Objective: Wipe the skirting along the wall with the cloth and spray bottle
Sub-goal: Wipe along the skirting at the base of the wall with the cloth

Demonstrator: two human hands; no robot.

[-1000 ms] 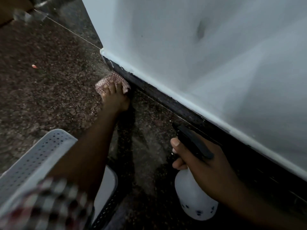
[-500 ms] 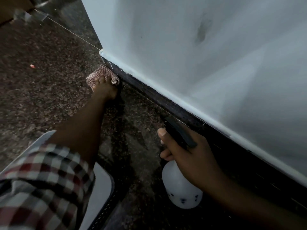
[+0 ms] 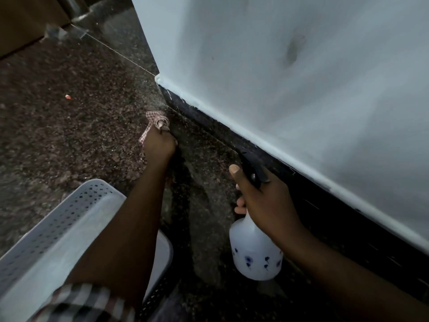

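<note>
Skirting (image 3: 209,124) dark under pale wall (image 3: 301,66), speckled floor (image 3: 69,147); fingers (image 3: 240,209) round cloth (image 3: 157,122) and spray bottle (image 3: 255,252).

Bunched checked cloth (image 3: 157,122) near dark skirting (image 3: 325,210); white spray bottle (image 3: 255,252) nearby.

Counting two hands, a left hand (image 3: 159,144) and a right hand (image 3: 267,201), plus one checked sleeve (image 3: 88,300). Showing one cloth (image 3: 157,123), one spray bottle (image 3: 255,252) and one white perforated basket (image 3: 58,228). Also showing one wall (image 3: 278,66), one dark skirting (image 3: 209,126), one speckled floor (image 3: 58,147) and one small red scrap (image 3: 68,96) lying on it.
</note>
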